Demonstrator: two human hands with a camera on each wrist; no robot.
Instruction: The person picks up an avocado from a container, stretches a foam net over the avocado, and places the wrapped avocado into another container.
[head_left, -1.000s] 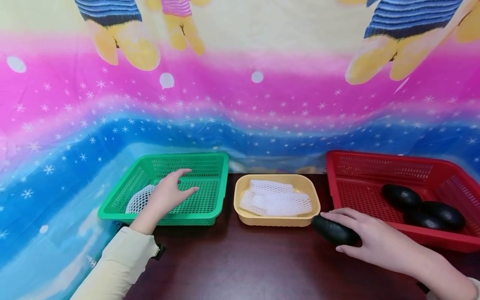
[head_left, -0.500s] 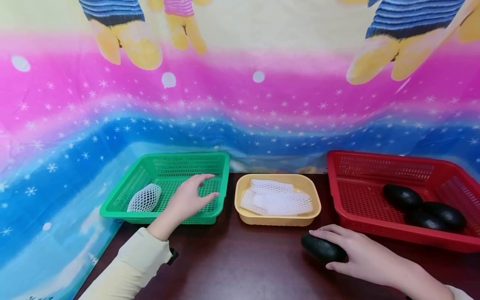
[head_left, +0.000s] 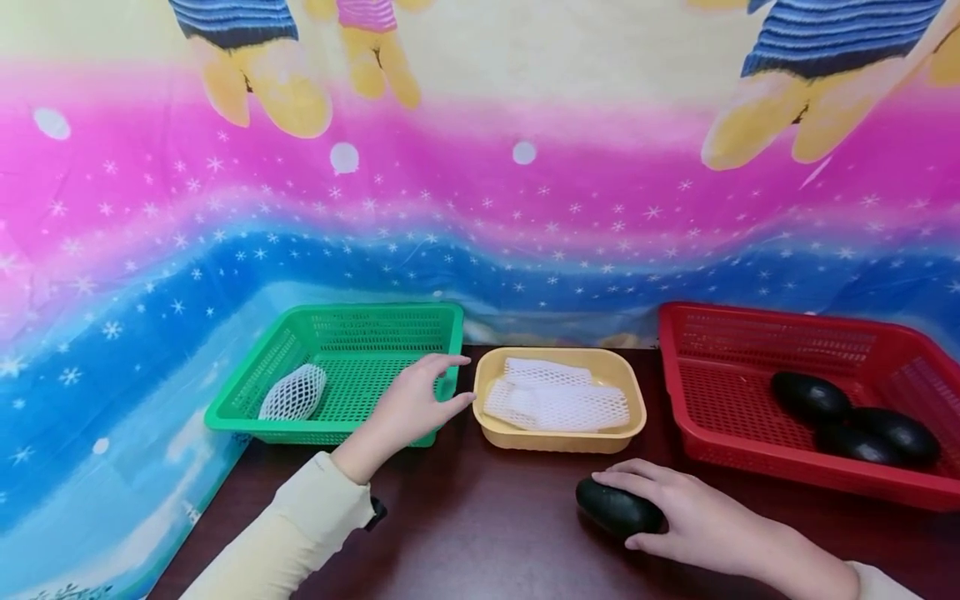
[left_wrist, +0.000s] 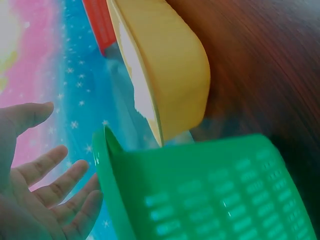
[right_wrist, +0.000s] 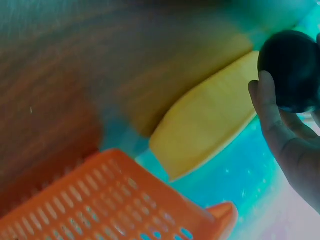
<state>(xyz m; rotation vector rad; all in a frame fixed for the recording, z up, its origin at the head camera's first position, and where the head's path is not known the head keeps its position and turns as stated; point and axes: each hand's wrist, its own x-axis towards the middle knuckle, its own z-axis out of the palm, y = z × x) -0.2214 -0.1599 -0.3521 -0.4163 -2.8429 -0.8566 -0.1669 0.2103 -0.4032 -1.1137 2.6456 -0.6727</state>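
Observation:
My right hand (head_left: 697,521) grips a dark, nearly black avocado (head_left: 613,507) over the table in front of the yellow tray. In the right wrist view the fingers curl round its side. My left hand (head_left: 408,408) holds nothing; its thumb and fingers are spread over the right rim of the green basket (head_left: 408,437), with the fingertips near the yellow tray's left rim. Several white foam net sleeves (head_left: 555,404) lie flat in the yellow tray (head_left: 558,440). One net-wrapped fruit (head_left: 294,393) rests at the left inside the green basket.
A red basket (head_left: 795,467) stands at the right with several more dark avocados (head_left: 810,398) in its right part. The brown table (head_left: 480,533) spreads in front of the containers. A patterned cloth (head_left: 450,208) hangs close behind them.
My right hand has carried the avocado left and toward me, away from the red basket's front corner. My left hand has moved right across the green basket toward the yellow tray.

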